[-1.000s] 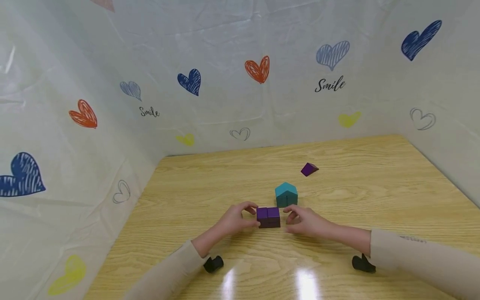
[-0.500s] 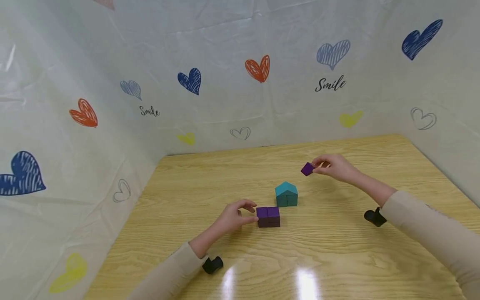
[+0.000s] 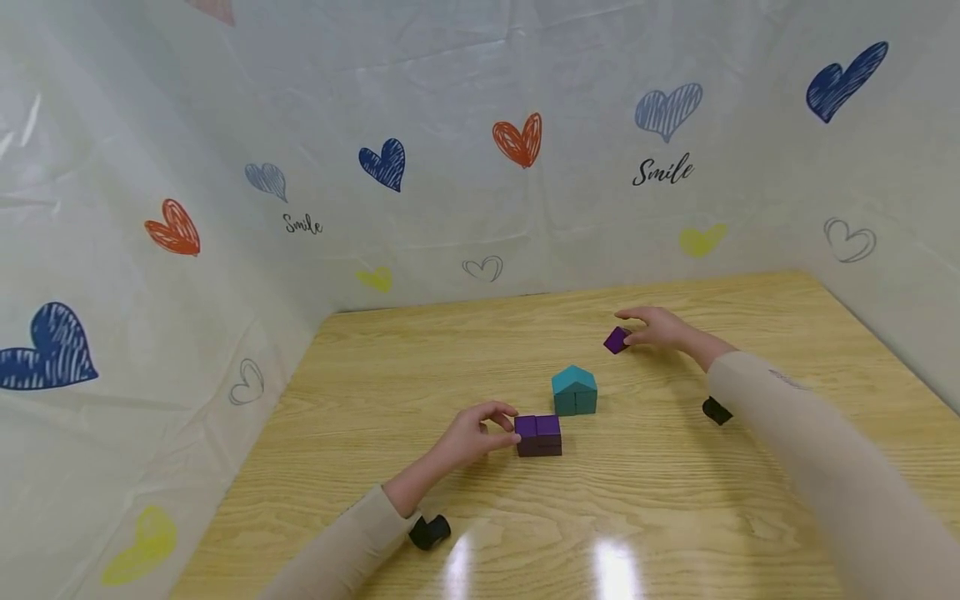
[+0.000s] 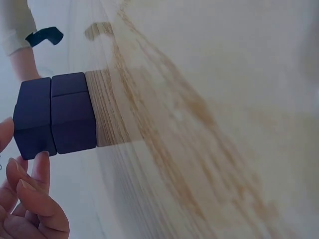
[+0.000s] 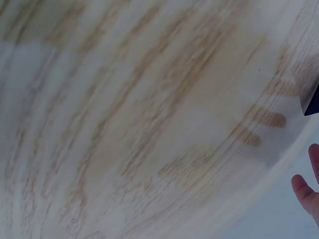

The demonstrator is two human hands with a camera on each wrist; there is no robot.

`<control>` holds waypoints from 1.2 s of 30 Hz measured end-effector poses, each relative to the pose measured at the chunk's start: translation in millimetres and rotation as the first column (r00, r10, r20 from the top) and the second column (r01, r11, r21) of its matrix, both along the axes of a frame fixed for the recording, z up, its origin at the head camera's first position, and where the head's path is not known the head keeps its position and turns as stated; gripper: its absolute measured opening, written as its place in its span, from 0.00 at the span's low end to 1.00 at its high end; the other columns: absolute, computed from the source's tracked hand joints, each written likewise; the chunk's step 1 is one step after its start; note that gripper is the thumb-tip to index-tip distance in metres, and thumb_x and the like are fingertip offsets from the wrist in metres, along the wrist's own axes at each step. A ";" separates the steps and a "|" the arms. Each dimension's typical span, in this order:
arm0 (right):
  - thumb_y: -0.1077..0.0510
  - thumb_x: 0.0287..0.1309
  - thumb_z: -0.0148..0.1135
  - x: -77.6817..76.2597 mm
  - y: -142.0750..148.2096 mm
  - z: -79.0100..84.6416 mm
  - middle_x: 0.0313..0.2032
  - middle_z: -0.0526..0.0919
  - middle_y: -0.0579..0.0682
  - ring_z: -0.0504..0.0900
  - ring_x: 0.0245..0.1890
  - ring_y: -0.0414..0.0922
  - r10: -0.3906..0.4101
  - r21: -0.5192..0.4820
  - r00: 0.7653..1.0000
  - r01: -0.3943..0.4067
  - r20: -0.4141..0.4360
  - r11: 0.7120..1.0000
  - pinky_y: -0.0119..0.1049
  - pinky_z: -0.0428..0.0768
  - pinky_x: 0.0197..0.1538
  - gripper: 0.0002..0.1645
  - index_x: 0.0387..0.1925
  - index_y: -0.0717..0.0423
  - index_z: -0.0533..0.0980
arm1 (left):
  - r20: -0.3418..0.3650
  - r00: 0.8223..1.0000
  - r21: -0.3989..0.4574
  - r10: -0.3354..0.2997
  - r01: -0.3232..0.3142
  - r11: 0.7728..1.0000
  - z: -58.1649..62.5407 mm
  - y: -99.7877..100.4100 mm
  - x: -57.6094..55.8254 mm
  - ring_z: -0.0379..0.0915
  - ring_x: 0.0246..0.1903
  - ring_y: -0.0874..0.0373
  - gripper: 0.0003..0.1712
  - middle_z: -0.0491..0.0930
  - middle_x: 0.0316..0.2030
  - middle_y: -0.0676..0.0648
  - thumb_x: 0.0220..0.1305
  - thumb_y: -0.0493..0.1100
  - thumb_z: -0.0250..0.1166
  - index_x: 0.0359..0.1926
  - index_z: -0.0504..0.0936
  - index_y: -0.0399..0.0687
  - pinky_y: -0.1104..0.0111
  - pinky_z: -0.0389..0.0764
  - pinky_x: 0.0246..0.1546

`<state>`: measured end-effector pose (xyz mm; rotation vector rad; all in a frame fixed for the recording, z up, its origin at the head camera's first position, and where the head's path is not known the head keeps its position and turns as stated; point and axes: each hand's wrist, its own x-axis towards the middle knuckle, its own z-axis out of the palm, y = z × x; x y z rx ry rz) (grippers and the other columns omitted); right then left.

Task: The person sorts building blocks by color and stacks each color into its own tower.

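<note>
In the head view, several dark purple blocks [image 3: 537,436] stand pressed together in a small stack. At the stack's left end my left hand [image 3: 468,435] has its thumb and fingers loosely curved, the tips at the blocks. The left wrist view shows a fingertip against the purple stack [image 4: 55,112]. Farther back, a small purple wedge block [image 3: 617,340] lies on the table. My right hand [image 3: 660,327] is on its right, thumb beside the wedge and index finger raised and spread. In the right wrist view, only fingers [image 5: 305,194] and a dark corner of a block [image 5: 313,103] show.
A teal block house [image 3: 574,392] with a peaked top stands just behind the purple stack. All of it is on a wooden table [image 3: 420,358], whose far edge meets a white sheet [image 3: 427,225] printed with hearts.
My right hand has left the right side of the purple stack and gone back to the wedge block. My left hand stays by the stack. The blocks look unmoved.
</note>
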<state>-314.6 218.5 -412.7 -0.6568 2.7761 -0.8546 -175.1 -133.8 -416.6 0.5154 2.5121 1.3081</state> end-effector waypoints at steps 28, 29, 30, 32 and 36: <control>0.59 0.59 0.58 0.9 -2.4 -15.1 0.50 0.74 0.69 0.74 0.48 0.63 -0.074 0.053 0.992 0.080 -0.102 0.995 0.56 0.69 0.49 0.26 0.57 0.68 0.67 | 0.025 1.000 0.025 -0.001 0.001 1.000 -0.1 1.5 2.3 0.56 0.14 0.62 0.18 0.79 0.34 0.48 0.56 0.44 0.66 0.48 0.77 0.44 0.74 0.64 0.16; 0.59 0.59 0.58 2.2 -3.1 -13.3 0.50 0.74 0.69 0.73 0.48 0.62 -0.084 0.047 0.991 0.089 -0.104 0.995 0.56 0.69 0.49 0.27 0.57 0.68 0.67 | 0.026 1.000 0.025 -0.001 0.001 1.000 -0.2 1.5 2.4 0.56 0.14 0.62 0.18 0.79 0.34 0.48 0.56 0.44 0.66 0.48 0.77 0.44 0.74 0.64 0.16; 0.59 0.59 0.58 4.0 -4.0 -10.9 0.50 0.74 0.69 0.73 0.48 0.62 -0.092 0.037 0.990 0.097 -0.108 0.995 0.55 0.70 0.48 0.27 0.57 0.69 0.67 | 0.029 1.000 0.023 0.000 0.000 1.000 -0.2 1.5 2.5 0.56 0.14 0.62 0.18 0.79 0.34 0.48 0.56 0.44 0.66 0.48 0.77 0.44 0.74 0.64 0.16; 0.59 0.59 0.58 7.3 -6.0 -6.0 0.48 0.75 0.69 0.73 0.46 0.61 -0.103 0.006 0.987 0.105 -0.123 0.994 0.54 0.70 0.47 0.27 0.56 0.70 0.67 | 0.030 1.000 0.020 0.002 -0.003 1.000 -0.8 1.3 2.4 0.56 0.14 0.61 0.18 0.79 0.34 0.48 0.56 0.44 0.66 0.48 0.77 0.45 0.74 0.64 0.16; 0.58 0.57 0.60 16.3 -11.9 6.0 0.44 0.76 0.67 0.74 0.43 0.59 -0.119 -0.053 0.981 0.112 -0.153 0.992 0.53 0.71 0.46 0.27 0.54 0.71 0.69 | 0.033 0.999 0.014 0.009 -0.009 1.000 -1.0 0.8 2.3 0.56 0.15 0.61 0.19 0.79 0.35 0.48 0.56 0.44 0.66 0.49 0.78 0.45 0.74 0.64 0.17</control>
